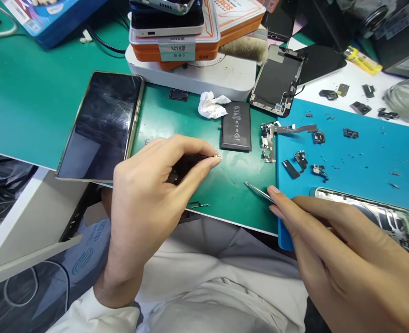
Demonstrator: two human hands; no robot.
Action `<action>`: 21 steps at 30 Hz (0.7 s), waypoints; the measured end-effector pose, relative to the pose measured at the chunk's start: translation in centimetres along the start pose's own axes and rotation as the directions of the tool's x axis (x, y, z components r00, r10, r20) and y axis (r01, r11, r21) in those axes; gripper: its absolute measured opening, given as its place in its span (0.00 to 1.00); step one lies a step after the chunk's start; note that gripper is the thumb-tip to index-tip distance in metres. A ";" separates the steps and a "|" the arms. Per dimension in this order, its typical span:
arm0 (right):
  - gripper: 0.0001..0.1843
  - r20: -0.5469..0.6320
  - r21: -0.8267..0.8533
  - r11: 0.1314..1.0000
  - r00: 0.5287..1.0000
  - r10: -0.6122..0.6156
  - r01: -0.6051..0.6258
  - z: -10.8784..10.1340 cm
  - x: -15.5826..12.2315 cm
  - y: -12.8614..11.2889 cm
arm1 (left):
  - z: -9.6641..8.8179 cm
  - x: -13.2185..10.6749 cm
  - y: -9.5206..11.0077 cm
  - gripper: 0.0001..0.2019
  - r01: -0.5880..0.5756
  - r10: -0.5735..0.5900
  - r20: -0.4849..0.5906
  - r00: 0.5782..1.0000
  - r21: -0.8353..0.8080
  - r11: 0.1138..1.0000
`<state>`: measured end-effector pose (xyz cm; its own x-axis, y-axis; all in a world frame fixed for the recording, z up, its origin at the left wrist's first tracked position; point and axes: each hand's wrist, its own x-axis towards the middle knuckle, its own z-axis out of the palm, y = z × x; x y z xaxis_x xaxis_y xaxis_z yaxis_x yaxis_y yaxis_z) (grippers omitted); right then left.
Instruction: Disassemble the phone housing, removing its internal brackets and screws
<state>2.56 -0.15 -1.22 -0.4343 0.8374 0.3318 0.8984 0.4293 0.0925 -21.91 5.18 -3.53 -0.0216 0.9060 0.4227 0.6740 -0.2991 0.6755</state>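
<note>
My left hand [152, 194] is closed, thumb and forefinger pinching a small metal phone part [218, 157]; only its tip shows clearly, and something dark sits behind the fingers. My right hand [339, 240] grips slim metal tweezers [259, 191], whose tips point left above the green mat [232, 199]. Beyond the two hands lies a black phone battery [236, 127], with crumpled white tissue [211, 105] against its upper left corner. A charging-port flex cable [268, 142] rests to the right of the battery. Partly behind my right hand is an opened phone housing [407, 222].
A large phone [102, 125] lies at left. Orange boxes [183, 52] and phones are stacked on a white device [190, 76] at the back. A detached screen [278, 78] leans beside it. Several tiny parts and screws cover the blue mat [370, 162].
</note>
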 end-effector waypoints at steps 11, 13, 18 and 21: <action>0.20 -0.004 0.004 1.000 1.000 -0.026 0.026 -0.2 0.1 0.2 | 0.1 -0.1 0.0 0.05 -0.025 0.026 -0.029 0.999 0.040 0.999; 0.20 -0.016 0.007 0.999 0.999 -0.037 0.037 -0.3 0.4 0.1 | 0.1 -0.1 0.0 0.04 -0.017 0.018 -0.018 1.000 0.025 1.000; 0.20 -0.046 0.007 0.998 0.997 -0.065 0.065 -0.3 0.7 0.3 | 0.0 0.0 0.1 0.05 0.023 -0.022 0.027 0.999 -0.011 1.000; 0.23 -0.051 0.045 0.997 0.997 -0.054 0.056 -0.2 0.3 0.8 | -0.2 0.0 0.1 0.04 0.003 -0.002 0.048 0.999 -0.037 0.999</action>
<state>3.20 0.34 -0.84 -0.4781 0.7949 0.3736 0.8689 0.4902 0.0689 -21.96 5.13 -3.35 0.0126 0.9198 0.3922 0.6462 -0.3069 0.6987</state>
